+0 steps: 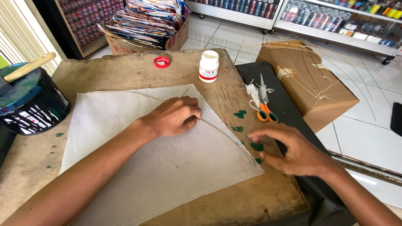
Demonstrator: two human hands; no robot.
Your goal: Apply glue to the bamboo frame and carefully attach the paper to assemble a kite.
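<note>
Nearest, the right hand (pixel 293 152), fingers spread, hovers over the board's right edge (pixel 268 196) beside one corner of the white paper sheet (pixel 167 167). The left hand (pixel 173 115), fingers curled, presses the sheet's folded right edge. Beyond: one pair of orange-handled scissors (pixel 263 106), one white glue bottle (pixel 208 66), one red cap (pixel 161 62), with bare board between.

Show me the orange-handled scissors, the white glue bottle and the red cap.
Orange-handled scissors (pixel 264 109), head view, on the handles near the pivot.
White glue bottle (pixel 208 67), head view, mid-body.
Red cap (pixel 161 62), head view, centre.
</note>
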